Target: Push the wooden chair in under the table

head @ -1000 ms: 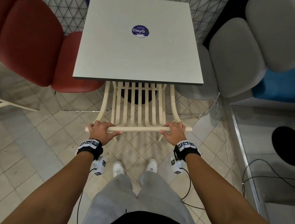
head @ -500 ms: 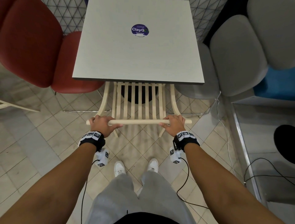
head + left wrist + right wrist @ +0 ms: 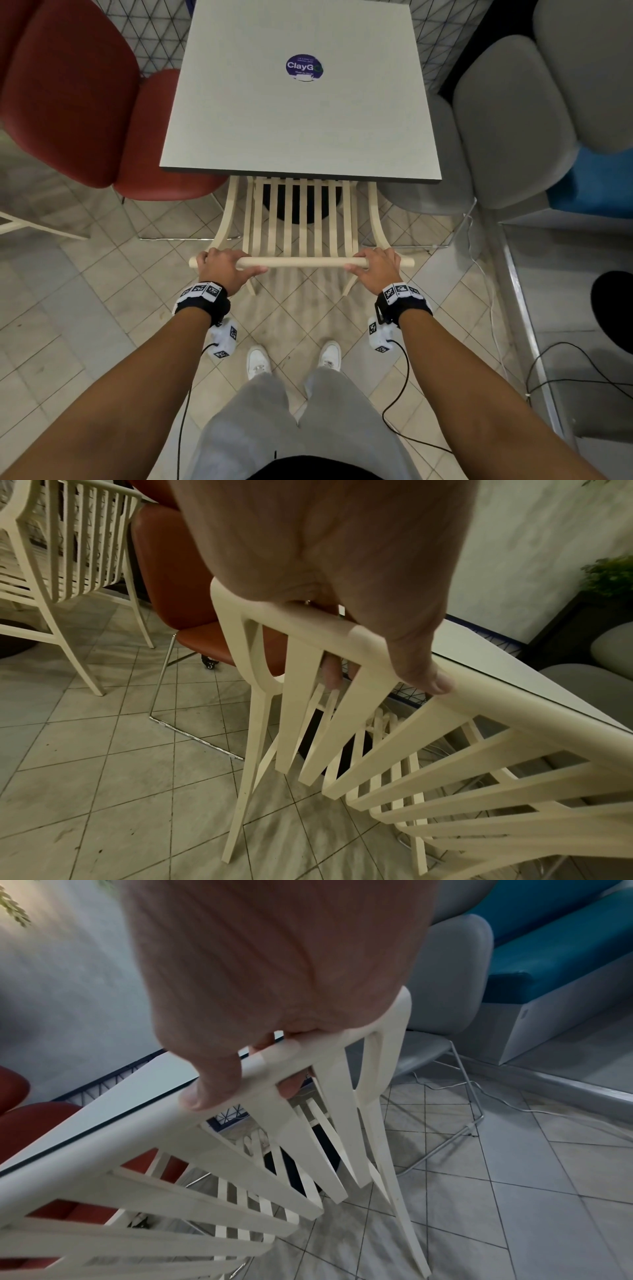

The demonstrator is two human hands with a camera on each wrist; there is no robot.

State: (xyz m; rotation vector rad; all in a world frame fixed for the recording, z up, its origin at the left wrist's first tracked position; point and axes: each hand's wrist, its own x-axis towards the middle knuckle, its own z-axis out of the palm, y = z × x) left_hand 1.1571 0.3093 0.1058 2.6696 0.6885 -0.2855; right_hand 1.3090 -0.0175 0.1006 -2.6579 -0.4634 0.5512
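A cream slatted wooden chair stands in front of me, its seat hidden under the grey square table. Only its backrest and rear legs show past the table's near edge. My left hand grips the left end of the round top rail, thumb lying along it. My right hand grips the right end the same way. In the left wrist view, the left hand wraps the chair's top rail with fingers curled behind it. In the right wrist view, the right hand wraps the rail.
A red padded chair sits at the table's left, a grey padded chair at its right beside a blue bench. The table's black pedestal base shows behind the slats. Cables trail on the tiled floor at right. Another cream chair stands further left.
The chair has slid forward under the table, and both hands have travelled forward with the top rail. Less of the backrest shows in front of the table edge.
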